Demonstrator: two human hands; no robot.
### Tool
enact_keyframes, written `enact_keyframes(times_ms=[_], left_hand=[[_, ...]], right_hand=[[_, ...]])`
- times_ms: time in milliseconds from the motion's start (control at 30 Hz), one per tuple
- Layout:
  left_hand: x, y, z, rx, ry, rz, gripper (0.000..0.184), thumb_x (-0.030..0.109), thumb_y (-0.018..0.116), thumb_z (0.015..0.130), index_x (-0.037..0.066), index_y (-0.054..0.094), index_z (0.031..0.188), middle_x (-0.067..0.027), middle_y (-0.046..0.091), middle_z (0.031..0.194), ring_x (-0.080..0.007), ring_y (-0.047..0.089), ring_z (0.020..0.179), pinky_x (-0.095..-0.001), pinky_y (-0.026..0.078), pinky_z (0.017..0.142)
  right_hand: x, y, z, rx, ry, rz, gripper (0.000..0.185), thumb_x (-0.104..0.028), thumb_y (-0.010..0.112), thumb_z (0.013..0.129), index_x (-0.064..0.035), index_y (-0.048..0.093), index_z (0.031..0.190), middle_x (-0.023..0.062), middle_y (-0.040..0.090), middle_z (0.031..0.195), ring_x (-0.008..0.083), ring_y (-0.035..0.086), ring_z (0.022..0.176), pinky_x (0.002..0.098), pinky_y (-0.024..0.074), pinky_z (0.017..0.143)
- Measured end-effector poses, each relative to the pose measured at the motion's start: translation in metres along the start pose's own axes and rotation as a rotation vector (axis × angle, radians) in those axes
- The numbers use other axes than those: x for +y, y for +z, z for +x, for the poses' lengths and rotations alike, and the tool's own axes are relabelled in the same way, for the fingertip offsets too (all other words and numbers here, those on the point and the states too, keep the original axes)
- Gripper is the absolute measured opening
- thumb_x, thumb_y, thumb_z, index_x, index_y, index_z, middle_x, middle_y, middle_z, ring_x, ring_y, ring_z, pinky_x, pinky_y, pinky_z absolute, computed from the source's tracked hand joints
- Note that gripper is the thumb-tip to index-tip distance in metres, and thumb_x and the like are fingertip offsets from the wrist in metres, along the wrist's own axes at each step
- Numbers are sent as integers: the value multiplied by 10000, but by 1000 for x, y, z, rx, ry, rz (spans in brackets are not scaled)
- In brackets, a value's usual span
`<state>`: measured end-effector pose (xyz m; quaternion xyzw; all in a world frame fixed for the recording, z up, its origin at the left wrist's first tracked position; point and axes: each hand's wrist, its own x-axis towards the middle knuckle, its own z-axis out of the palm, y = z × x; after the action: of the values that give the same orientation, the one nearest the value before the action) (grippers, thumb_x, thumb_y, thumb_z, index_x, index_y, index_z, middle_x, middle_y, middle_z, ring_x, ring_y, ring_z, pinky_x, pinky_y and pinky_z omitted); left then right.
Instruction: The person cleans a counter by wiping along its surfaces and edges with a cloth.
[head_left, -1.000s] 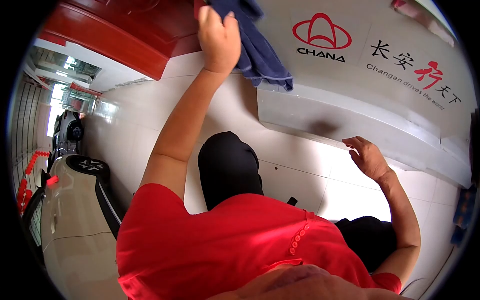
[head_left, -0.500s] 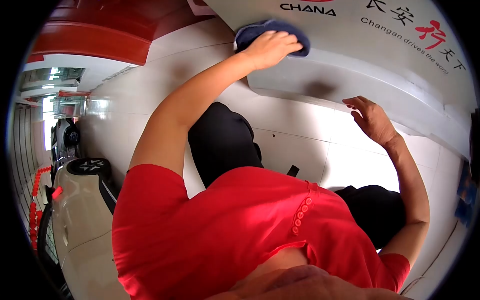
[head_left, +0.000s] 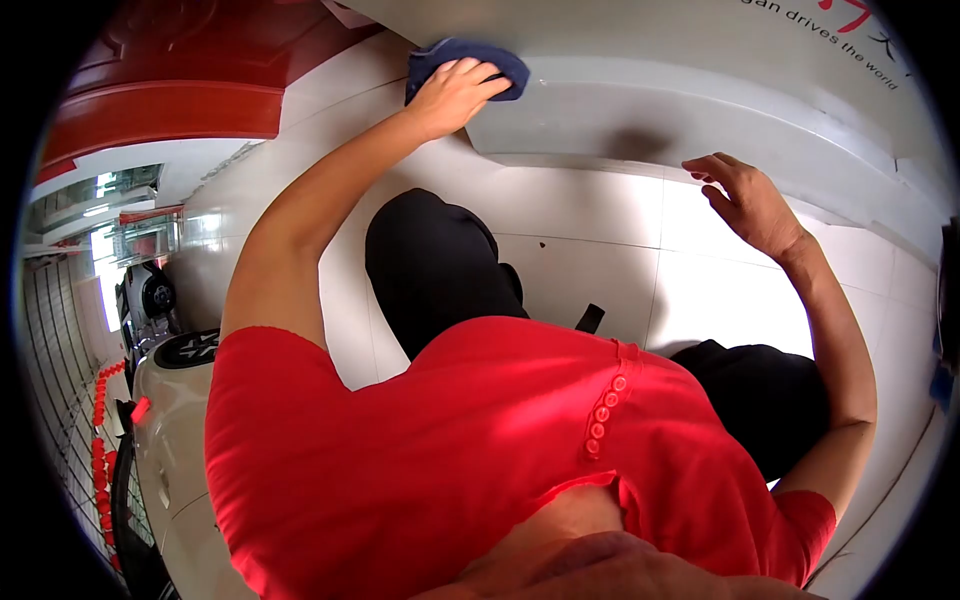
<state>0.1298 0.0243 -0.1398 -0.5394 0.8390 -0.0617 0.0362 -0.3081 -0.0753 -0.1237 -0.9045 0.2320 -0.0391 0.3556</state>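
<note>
My left hand [head_left: 458, 97] presses a folded dark blue cloth [head_left: 426, 62] against the left end of a light grey panel [head_left: 620, 60], its fingers laid over the cloth. Part of the cloth reaches past the panel's lower left corner. My right hand [head_left: 752, 208] is in the air near the panel's lower ledge [head_left: 780, 165]. Its fingers are loosely bent, the thumb stands apart, and it holds nothing. Red and black lettering [head_left: 825, 40] shows on the panel at the upper right, cut off by the view's edge.
Below the panel lies a pale tiled floor [head_left: 590, 265], with my black-trousered knees [head_left: 430, 260] over it. A red-brown wooden piece of furniture [head_left: 190, 90] stands at the upper left. A beige car [head_left: 180, 430] is behind on the left, beside a string of red decorations [head_left: 102, 460].
My left hand has slid left along the panel with the cloth, to its end. The right hand stays free near the ledge. The view has shifted, so less lettering shows.
</note>
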Motion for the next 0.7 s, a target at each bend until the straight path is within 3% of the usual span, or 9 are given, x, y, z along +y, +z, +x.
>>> enact_keyframes(times_ms=[167,267,533,700], left_hand=[[37,7,60,141,124,-7,382,103,656,833,153,627,1210,-15,575,1129,-244,536,1062,-388,462,928],[51,7,71,132,72,-68,349,105,649,835,146,639,1181,-12,575,1124,-241,536,1061,-379,470,918],[-24,6,-22,-48,183,82,352,76,593,794,162,640,1132,30,567,1118,-197,530,1061,-341,473,910],[7,4,11,23,228,107,319,93,598,789,174,641,1095,43,541,1090,-181,521,1023,-321,470,909]], right_hand=[[-2,0,6,-13,-20,5,273,-6,580,924,-28,617,1194,139,661,1146,304,681,1019,394,568,894],[-4,0,7,-23,-16,-29,265,-12,570,935,-34,616,1196,138,662,1146,300,679,1029,388,572,895],[7,4,0,16,63,54,274,-10,577,934,-43,618,1203,139,662,1148,296,671,1054,386,569,915],[4,2,6,-15,14,64,278,1,576,929,-37,616,1202,144,662,1148,298,674,1048,386,573,908]])
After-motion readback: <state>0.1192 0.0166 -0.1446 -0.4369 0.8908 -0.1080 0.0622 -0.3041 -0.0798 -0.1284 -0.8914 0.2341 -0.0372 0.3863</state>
